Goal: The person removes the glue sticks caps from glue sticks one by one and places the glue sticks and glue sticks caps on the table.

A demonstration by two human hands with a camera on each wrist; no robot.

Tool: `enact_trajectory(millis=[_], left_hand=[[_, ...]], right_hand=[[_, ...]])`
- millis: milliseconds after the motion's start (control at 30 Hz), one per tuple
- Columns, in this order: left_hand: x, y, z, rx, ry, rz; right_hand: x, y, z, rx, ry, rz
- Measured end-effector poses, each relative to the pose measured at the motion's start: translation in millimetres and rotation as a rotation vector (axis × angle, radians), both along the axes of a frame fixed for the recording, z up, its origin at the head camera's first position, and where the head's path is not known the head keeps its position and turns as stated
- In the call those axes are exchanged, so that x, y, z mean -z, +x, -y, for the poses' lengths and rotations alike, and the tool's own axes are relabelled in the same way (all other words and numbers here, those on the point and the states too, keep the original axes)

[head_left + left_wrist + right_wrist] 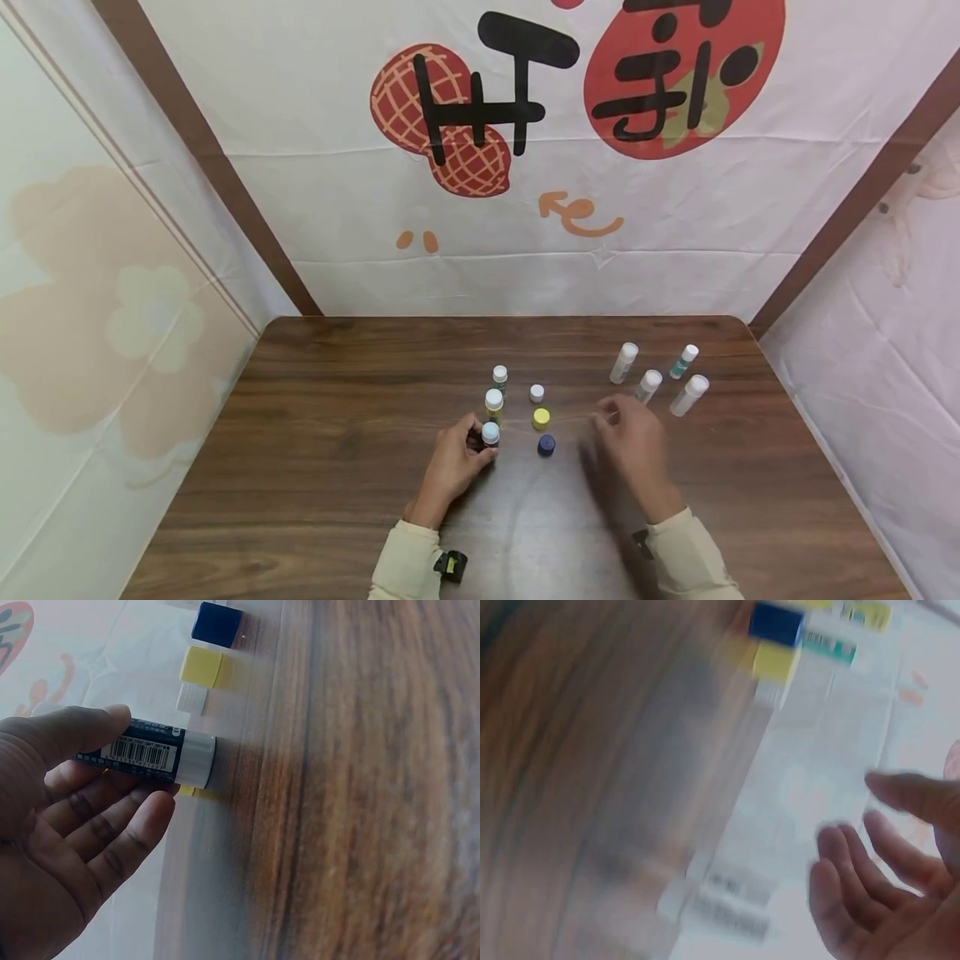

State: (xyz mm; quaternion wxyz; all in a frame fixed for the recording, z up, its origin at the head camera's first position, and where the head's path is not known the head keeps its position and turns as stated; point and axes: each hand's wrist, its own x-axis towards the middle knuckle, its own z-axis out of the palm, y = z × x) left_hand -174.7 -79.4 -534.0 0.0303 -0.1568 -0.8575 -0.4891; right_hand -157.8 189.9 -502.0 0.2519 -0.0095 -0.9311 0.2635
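In the head view my left hand grips a dark blue glue stick, thumb on one side and fingers on the other. It stands upright with a white top; the left wrist view shows its barcode label and white base. Behind it stand a yellow-labelled glue stick and a teal one. To their right lie a blue cap, a yellow cap and a white cap. My right hand, slightly blurred, is raised with loosely bent fingers and holds nothing, just in front of several white tubes.
A small tube with a teal label stands among the white tubes at the back right, near another white tube. The brown wooden table ends at a printed cloth wall behind, with more cloth on both sides.
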Motion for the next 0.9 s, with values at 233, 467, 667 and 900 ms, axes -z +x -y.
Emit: enact_trajectory(millis=[233,467,667,900], left_hand=[[1.4,-0.7,1.1,-0.005,-0.002,0.007],[1.5,-0.4,1.5,-0.008,0.009,0.012],[1.4,-0.5,1.5,-0.007,0.011,0.033],[3.1,-0.9,1.5,-0.005,0.001,0.044]], right_hand=[[-4.2,-11.6,-29,0.178,0.044,-0.091],[0.4,-19.7,-43,0.195,-0.003,-0.07],[4.3,-25.8,-48,0.179,0.013,-0.041],[8.6,-29.3,-51,0.159,0.042,-0.05]])
